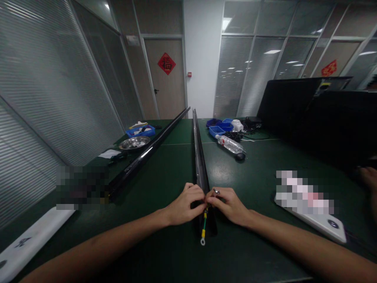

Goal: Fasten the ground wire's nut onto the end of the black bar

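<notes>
A long black channel (199,157) runs away from me along the middle of the table. At its near end a short green and yellow wire (204,224) with a ring terminal (203,241) hangs toward me. My left hand (188,202) is on the channel's left side, thumb and fingers pinched at the wire's upper end. From the right, my right hand (228,202), with a ring on one finger, meets it there, its fingertips also pinched. The small part between the fingertips is mostly hidden.
Another long black bar (147,152) lies to the left, near a metal dish (134,143) and a blue tray (140,131). Blue bins (217,131), a plastic bottle (230,145) and a white device (312,220) are to the right. A person's hand (369,177) shows at the right edge.
</notes>
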`<state>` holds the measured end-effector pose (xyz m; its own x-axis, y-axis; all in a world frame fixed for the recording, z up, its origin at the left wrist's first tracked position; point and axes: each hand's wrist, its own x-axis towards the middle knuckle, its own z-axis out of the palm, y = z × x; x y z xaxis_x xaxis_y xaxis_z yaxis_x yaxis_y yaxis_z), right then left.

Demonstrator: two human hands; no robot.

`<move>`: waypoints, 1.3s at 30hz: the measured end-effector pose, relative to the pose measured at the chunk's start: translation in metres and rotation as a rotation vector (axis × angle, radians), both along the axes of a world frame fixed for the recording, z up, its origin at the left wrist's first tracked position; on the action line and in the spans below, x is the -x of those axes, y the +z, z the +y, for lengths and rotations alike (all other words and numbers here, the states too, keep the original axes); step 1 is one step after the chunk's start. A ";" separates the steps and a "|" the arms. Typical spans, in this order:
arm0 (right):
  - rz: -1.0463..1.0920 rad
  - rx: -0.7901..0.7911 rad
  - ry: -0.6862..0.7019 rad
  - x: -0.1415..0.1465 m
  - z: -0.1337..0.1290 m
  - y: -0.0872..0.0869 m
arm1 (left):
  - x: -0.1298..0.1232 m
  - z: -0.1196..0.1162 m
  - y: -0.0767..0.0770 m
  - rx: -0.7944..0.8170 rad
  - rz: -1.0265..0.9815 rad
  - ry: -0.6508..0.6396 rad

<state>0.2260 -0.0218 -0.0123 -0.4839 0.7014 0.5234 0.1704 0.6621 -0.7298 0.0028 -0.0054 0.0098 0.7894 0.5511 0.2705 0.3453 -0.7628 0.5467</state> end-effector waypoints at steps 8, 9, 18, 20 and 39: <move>0.007 -0.038 0.002 0.000 -0.001 0.003 | 0.002 -0.002 0.001 -0.001 -0.002 0.011; 0.006 -0.040 0.006 0.000 -0.001 0.003 | 0.002 -0.002 0.001 0.000 0.000 0.013; 0.011 -0.008 0.017 -0.001 0.000 0.002 | 0.000 -0.001 0.002 0.015 0.006 0.003; 0.012 -0.005 0.015 -0.001 0.000 0.001 | 0.000 -0.001 0.003 0.018 0.007 0.000; -0.011 -0.008 0.009 -0.001 -0.001 0.004 | 0.000 -0.001 0.003 0.040 -0.002 0.000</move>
